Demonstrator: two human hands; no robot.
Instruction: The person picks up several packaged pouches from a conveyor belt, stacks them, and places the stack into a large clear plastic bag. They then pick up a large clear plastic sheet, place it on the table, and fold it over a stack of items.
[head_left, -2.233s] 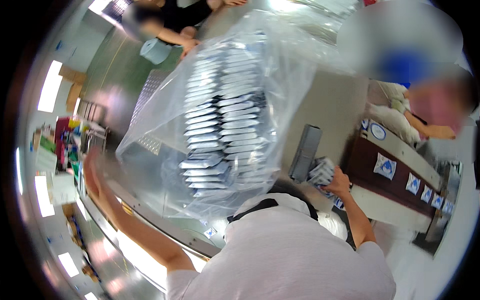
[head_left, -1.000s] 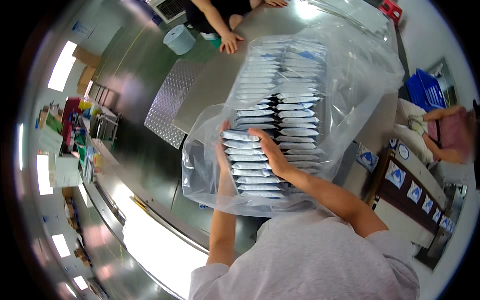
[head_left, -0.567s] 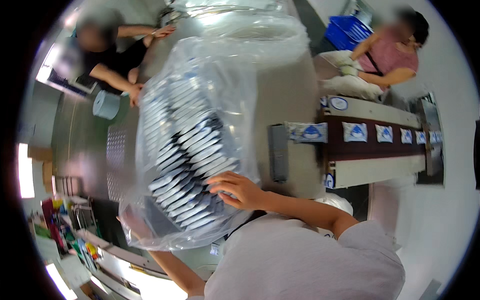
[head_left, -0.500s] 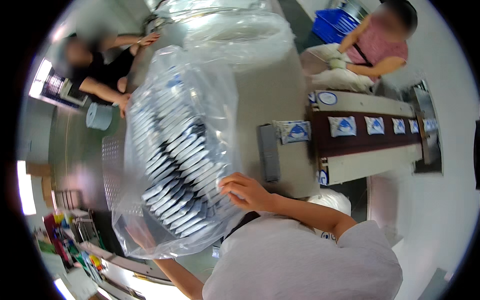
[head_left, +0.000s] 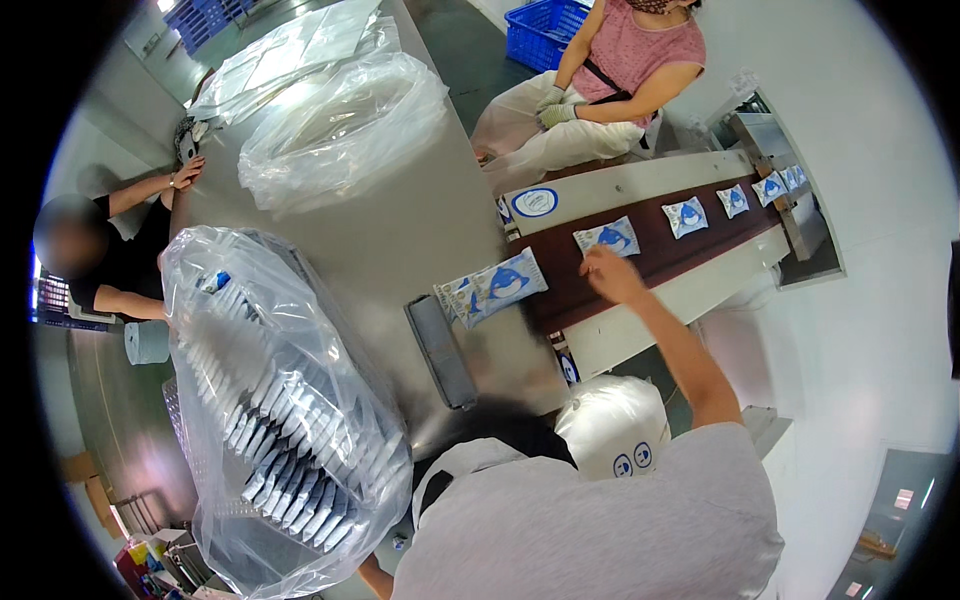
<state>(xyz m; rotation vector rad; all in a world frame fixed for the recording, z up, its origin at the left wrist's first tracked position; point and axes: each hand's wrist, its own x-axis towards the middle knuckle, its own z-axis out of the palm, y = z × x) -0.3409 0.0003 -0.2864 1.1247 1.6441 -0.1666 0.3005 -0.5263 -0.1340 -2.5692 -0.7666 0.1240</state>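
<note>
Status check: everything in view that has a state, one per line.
Right hand: over the belt, at a packet's edge, grip unclear
Left hand: out of view
Belt: motion unclear
Belt packets: flat, single file
Two end packets: overlapping
Clear bag: loaded
Bagged packets: lined up in rows
Grey bar: lying on table
Spare bags: heaped loosely
White sack: bulging
Co-worker's gloved hands: in lap

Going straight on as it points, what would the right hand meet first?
The right hand would likely meet the whale-print packet just ahead on the dark-red conveyor belt; depth is unclear, so they may be touching.
</note>
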